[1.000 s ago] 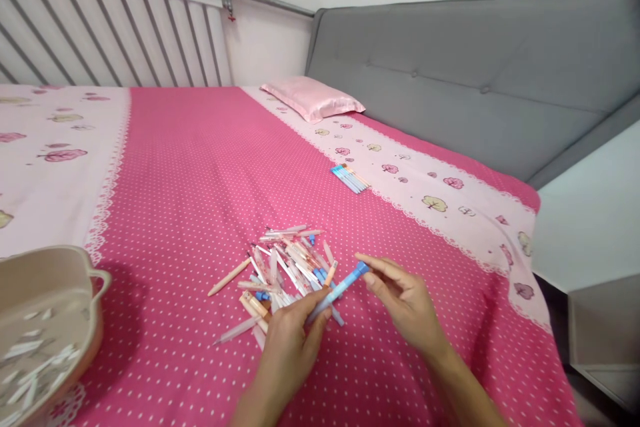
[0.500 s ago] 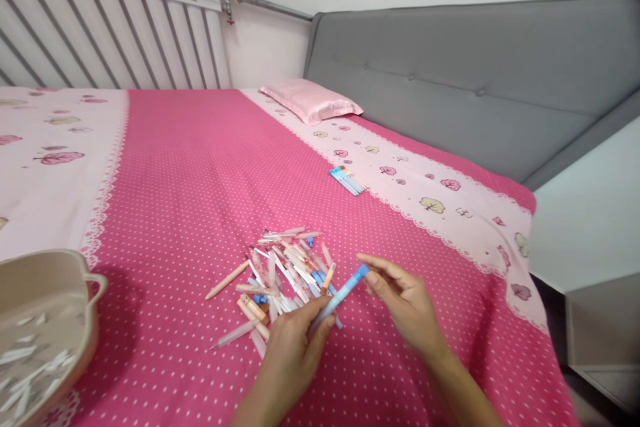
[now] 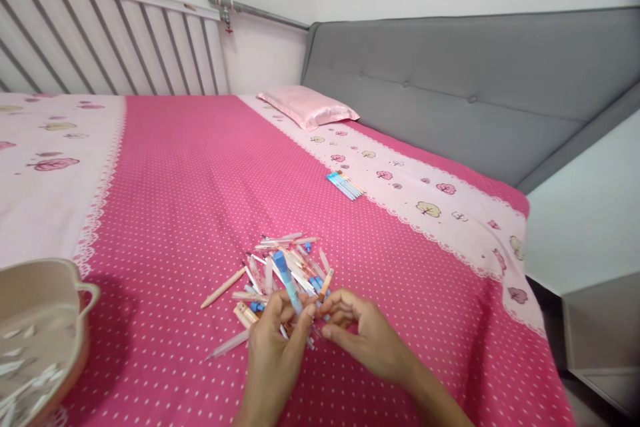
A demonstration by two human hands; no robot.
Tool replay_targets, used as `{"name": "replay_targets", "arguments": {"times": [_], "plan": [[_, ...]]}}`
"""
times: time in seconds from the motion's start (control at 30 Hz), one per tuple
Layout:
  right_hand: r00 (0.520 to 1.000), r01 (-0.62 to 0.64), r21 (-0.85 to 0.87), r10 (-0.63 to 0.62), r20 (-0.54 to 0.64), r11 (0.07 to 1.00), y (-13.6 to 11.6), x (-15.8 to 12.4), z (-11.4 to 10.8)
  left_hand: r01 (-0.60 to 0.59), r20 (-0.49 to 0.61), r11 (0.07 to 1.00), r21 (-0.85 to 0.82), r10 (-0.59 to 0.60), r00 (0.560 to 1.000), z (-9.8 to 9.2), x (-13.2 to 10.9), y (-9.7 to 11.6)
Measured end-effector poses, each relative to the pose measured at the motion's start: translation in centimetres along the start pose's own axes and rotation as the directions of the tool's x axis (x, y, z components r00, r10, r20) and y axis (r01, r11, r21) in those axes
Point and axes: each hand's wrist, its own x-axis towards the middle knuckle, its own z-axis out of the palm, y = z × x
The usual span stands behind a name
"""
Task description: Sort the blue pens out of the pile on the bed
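My left hand (image 3: 276, 341) is closed around a pen (image 3: 287, 277) with a blue cap and a light blue, translucent barrel. The pen tilts with its cap end up and away from me. Close by on the right, my right hand (image 3: 361, 332) has its fingers curled and thumb drawn in. Whatever its fingertips pinch, if anything, is too small to make out. Under and beyond both hands lies a loose pile of pen parts (image 3: 269, 275): whitish tubes, pinkish barrels, blue caps and beige pieces. A beige pen piece (image 3: 224, 287) lies at the pile's left edge.
At the lower left stands a beige basin (image 3: 43, 267) holding several small white pieces. A neat row of blue and beige pens (image 3: 345, 185) lies farther back on the pink dotted bedspread (image 3: 200, 180). Behind are a pink pillow (image 3: 307, 107) and a grey headboard (image 3: 425, 67).
My left hand has tipped the pen more upright and moved slightly left. My right hand has come down and left, from beside the cap to near the pen's lower end, its fingers now curled.
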Motion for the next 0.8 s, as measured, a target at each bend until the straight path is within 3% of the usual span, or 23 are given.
{"name": "replay_targets", "arguments": {"times": [0.33, 0.57, 0.8], "plan": [[0.997, -0.002, 0.193, -0.014, 0.081, 0.981, 1.2, 0.2, 2.0, 0.044, -0.041, 0.999, -0.024, -0.045, 0.998, 0.0, 0.0, -0.4], [0.998, -0.054, 0.251, 0.049, 0.026, 0.966, 2.2, 0.5, 2.2, 0.097, -0.101, 0.992, -0.074, -0.104, 0.989, 0.1, 0.0, 0.6], [0.994, -0.073, 0.283, 0.093, -0.056, 0.956, 2.1, 0.6, 2.4, 0.098, -0.051, 0.983, -0.156, -0.107, 0.993, 0.0, 0.1, 0.8]]}}
